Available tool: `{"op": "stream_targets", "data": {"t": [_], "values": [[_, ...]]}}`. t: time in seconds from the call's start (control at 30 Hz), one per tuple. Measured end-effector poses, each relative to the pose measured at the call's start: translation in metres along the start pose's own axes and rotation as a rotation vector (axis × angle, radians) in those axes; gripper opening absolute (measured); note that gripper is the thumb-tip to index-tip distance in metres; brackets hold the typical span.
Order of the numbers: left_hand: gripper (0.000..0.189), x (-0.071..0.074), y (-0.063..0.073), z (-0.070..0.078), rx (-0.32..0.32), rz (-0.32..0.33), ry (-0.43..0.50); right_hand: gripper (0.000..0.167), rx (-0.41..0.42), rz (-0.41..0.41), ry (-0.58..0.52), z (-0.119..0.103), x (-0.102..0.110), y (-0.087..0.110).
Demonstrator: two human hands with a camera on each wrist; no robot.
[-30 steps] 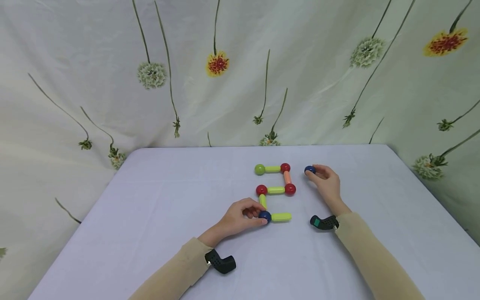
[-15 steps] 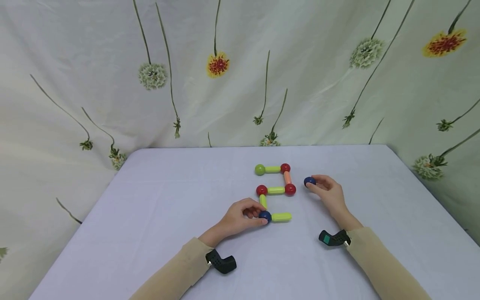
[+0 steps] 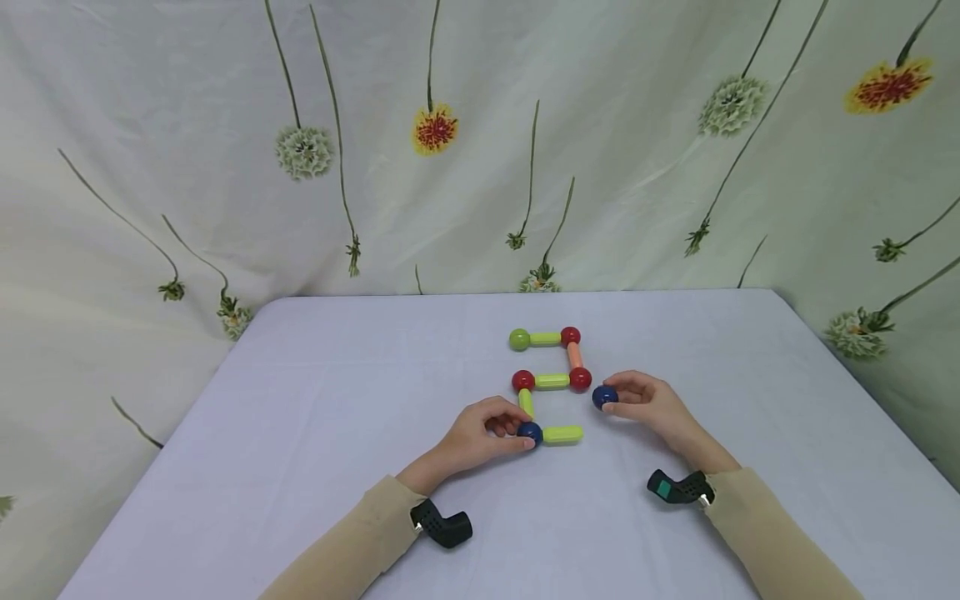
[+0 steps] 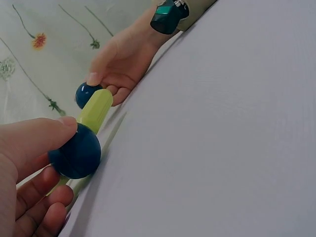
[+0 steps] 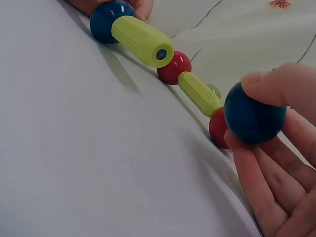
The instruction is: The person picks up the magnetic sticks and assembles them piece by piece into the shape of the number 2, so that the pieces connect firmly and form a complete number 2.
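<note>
My left hand (image 3: pixel 480 432) pinches a blue ball (image 4: pixel 76 152) at the near corner of a zigzag chain of balls and rods. From that ball a yellow-green rod (image 3: pixel 562 434) points right, its far end bare with a small dark disc showing in the right wrist view. My right hand (image 3: pixel 651 406) pinches a second blue ball (image 5: pixel 254 113) between thumb and fingers, just right of the chain and a little beyond the bare rod end. Nearest to that held ball is a red ball (image 3: pixel 581 379) at the chain's right side.
Farther along, the chain has another red ball (image 3: pixel 523 381), yellow-green rods (image 3: pixel 552 381), an orange rod (image 3: pixel 575 356), a far red ball (image 3: pixel 571 336) and a green ball (image 3: pixel 520 339) at its end. A white cloth covers the table (image 3: pixel 337 375); a flower-print curtain (image 3: pixel 480 208) hangs behind.
My right hand has brought its blue ball nearer to me and slightly left, toward the bare rod end. My left hand and the chain have stayed put.
</note>
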State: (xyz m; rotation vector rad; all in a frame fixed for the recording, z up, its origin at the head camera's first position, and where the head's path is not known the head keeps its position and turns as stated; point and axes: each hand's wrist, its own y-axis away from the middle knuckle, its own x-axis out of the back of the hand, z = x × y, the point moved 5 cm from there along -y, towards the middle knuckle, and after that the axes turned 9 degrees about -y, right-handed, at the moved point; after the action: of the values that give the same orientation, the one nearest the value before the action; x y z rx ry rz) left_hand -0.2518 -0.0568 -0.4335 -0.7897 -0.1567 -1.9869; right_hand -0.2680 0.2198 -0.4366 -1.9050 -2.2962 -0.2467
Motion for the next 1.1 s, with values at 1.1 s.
{"op": "stream_targets", "data": {"t": [1.1], "values": [[0.028, 0.001, -0.0005, 0.0015, -0.023, -0.002, -0.013, 0.042, 0.105, -0.413, 0.01, -0.0071, -0.0099, 0.0033]]}}
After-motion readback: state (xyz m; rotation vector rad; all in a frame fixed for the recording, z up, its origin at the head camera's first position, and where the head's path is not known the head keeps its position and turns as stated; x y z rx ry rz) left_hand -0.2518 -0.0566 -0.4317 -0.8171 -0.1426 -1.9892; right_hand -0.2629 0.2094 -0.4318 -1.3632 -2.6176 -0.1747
